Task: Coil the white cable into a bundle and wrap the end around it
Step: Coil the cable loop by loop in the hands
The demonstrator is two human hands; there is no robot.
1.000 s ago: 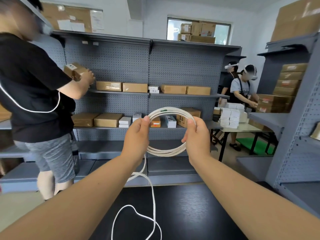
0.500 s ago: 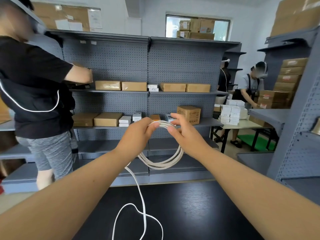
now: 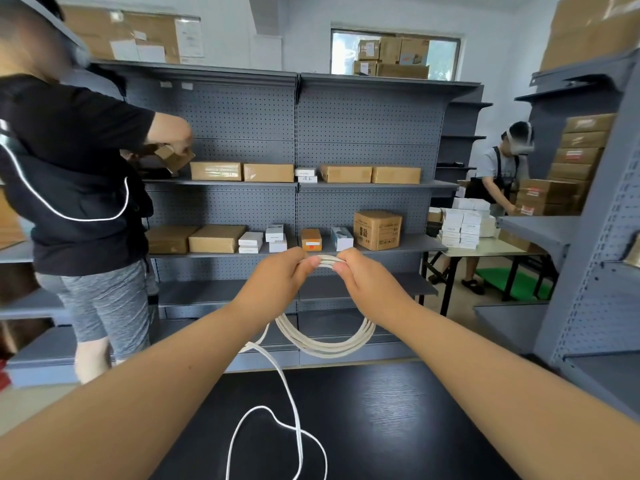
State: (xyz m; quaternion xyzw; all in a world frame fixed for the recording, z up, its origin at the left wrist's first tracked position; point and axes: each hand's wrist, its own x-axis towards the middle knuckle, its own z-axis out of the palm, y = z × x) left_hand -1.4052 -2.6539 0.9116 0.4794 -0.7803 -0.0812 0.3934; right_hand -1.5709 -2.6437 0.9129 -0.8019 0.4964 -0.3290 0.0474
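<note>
**White cable part-coiled, held in both hands above black table**

Left of and beyond the black table [image 3: 398, 427]: noted a standing person in black shirt [image 3: 69, 174] and grey shorts, handling a small cardboard box [image 3: 175, 157] at the grey pegboard shelving [image 3: 346, 126].

Above the table's far edge, left part: left hand [image 3: 273, 282], fingers curled, pinching the top of the white cable [image 3: 325, 348] between thumb and fingertips. Found wound in several loops, hanging as a ring below both hands, clear of the table top. Observed one loose strand [image 3: 291, 403] leaving the bundle beneath the left wrist, dropping to the table and lying there in an open loop that runs off the near edge. End of strand not seen.

Above the same far edge, right part: right hand [image 3: 367, 285], fingers curled, gripping the same top section of the bundle. Thumbs close together, with a short stretch of strands showing between them.

Beyond the table, centre: logged flat brown cartons, small white boxes, an orange box [image 3: 311, 239] and a cube carton [image 3: 377, 230] on the lower shelf of the shelving.

Beyond the table, to the right: second person [image 3: 498, 174] in light shirt with dark straps, leaning over stacked white boxes [image 3: 464, 225] on a pale folding table [image 3: 485, 249]; green mat [image 3: 512, 285] beneath it.

Far right of the table: brown cartons [image 3: 578, 157] stacked on further grey shelving.
</note>
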